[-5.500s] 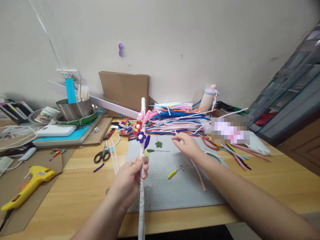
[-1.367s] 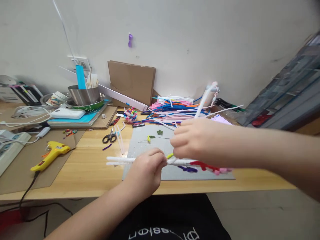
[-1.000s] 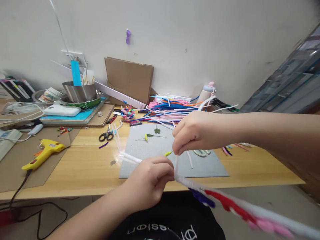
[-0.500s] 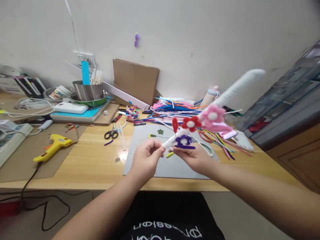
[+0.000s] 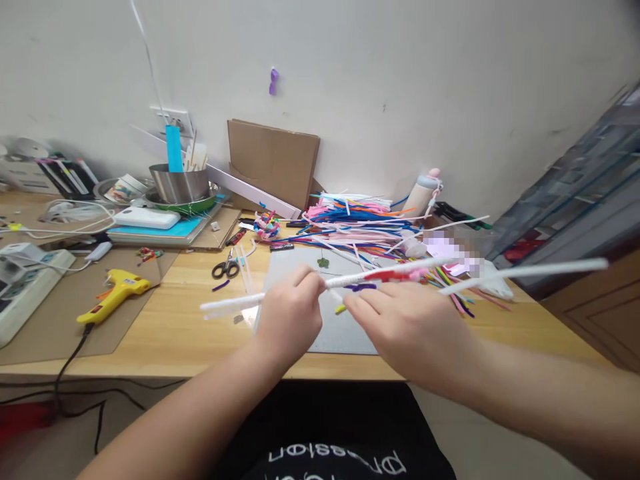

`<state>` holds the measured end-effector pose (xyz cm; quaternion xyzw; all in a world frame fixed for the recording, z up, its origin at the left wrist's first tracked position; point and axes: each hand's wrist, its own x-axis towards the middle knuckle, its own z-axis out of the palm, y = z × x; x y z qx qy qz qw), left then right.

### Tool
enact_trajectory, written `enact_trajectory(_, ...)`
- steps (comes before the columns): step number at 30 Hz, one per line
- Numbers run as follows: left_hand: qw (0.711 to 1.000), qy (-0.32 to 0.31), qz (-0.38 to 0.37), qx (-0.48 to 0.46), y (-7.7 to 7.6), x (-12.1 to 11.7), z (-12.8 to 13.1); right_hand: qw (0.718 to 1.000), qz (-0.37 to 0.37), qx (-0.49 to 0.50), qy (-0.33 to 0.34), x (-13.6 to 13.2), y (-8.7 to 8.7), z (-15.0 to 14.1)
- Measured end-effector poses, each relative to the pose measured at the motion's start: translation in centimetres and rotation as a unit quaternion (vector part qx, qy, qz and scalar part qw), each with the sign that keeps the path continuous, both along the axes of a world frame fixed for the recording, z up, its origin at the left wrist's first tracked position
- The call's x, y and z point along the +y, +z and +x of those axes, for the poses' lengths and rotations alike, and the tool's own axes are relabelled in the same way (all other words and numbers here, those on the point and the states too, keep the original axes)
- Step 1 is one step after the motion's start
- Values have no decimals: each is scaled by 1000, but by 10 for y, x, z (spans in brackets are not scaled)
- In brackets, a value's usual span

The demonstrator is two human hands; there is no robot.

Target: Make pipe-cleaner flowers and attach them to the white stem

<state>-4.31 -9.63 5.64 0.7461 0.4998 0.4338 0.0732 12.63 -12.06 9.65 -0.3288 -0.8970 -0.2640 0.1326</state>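
Observation:
My left hand (image 5: 293, 317) is closed around a long white fuzzy stick (image 5: 233, 302), apparently wrapped in pipe cleaner, which pokes out on both sides of the fist. Red and pink pipe-cleaner flowers (image 5: 393, 274) sit along its right part, seen edge-on and partly behind my right hand (image 5: 413, 327). A purple flower (image 5: 361, 287) shows just above the right fingertips. The right fingers are curled, apparently pinching a white pipe cleaner; their grip is mostly hidden. A white fuzzy length (image 5: 530, 272) sticks out past the right hand; where it joins is hidden.
A grey mat (image 5: 345, 343) lies beneath the hands. Behind it is a heap of coloured pipe cleaners (image 5: 355, 217) beside a bottle (image 5: 420, 195). Scissors (image 5: 225, 269), a yellow glue gun (image 5: 115, 293) and a power strip (image 5: 37, 283) are to the left.
The stick has swung from slanting up to the right to nearly level, turning its flowers edge-on. Its left end now shows beyond my left fist. My right hand has turned back-up.

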Motion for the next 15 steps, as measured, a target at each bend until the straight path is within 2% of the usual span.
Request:
enact_trajectory(4,986,-40,21,163,5,-6,-4,994,-22,-80,78,19,37,5)
enact_trajectory(6,976,-77,25,202,9,-9,-6,986,-64,-111,109,37,53,6)
enact_trajectory(7,973,-99,24,206,11,-11,-8,984,-88,-113,110,45,59,6)
enact_trajectory(8,972,-125,22,200,13,-13,-9,976,-127,-107,139,54,64,6)
enact_trajectory(11,968,-207,-6,142,19,-17,-12,949,-245,-52,190,71,67,7)
enact_trajectory(15,957,-283,-55,24,24,-19,-14,908,-374,44,184,77,50,10)
